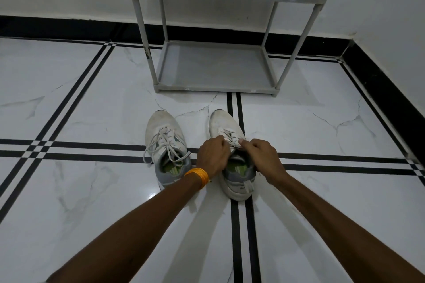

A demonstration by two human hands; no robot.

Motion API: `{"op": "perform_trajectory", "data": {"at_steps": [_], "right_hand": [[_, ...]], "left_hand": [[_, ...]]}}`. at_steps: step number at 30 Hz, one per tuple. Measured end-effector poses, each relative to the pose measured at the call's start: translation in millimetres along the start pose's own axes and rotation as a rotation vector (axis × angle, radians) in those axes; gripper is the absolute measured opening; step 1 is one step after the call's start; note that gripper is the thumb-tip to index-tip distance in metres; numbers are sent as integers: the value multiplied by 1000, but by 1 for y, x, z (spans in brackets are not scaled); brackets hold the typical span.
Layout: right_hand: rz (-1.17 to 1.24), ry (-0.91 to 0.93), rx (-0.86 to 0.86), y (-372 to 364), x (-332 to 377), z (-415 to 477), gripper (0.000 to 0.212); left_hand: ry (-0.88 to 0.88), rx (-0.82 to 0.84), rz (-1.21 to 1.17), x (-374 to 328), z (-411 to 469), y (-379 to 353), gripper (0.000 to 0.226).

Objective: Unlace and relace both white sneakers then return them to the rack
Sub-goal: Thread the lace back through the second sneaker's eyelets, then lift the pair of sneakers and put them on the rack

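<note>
Both hands (236, 156) over right sneaker (232, 145), laces mostly hidden.

Dim cool indoor light, sharp focus, floor (92, 190) glare, wide-angle bending at edges

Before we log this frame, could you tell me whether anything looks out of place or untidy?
Only the left sneaker: its lace ends lie untied, trailing over its side onto the floor. Both hands work the right sneaker's laces. The rack stands upright.
</note>
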State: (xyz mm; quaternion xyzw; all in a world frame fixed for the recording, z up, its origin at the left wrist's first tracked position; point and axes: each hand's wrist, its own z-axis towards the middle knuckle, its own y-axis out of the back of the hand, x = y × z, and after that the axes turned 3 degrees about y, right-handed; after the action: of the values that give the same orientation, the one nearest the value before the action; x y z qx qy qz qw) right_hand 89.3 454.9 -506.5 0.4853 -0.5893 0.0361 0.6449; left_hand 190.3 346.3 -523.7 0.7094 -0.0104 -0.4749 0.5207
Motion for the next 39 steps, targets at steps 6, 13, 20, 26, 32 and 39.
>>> {"op": "perform_trajectory", "data": {"at_steps": [6,13,20,26,32,39], "right_hand": [[343,-241,-61,-6,-2,13,40],[377,-315,-291,-27,-18,13,29],[366,-250,-280,-26,-27,12,33],[299,-184,-99,-4,-18,7,40],[-93,-193,265,20,4,9,77],[-126,-128,289,-7,7,5,18]], "left_hand": [[525,-168,-654,-11,2,-13,29],[511,-286,-654,-3,3,-24,32],[562,-219,-605,-7,4,-20,29],[357,49,-345,-32,9,31,39],[433,-68,147,59,-10,139,60],[615,370,-121,96,-37,125,64]]}}
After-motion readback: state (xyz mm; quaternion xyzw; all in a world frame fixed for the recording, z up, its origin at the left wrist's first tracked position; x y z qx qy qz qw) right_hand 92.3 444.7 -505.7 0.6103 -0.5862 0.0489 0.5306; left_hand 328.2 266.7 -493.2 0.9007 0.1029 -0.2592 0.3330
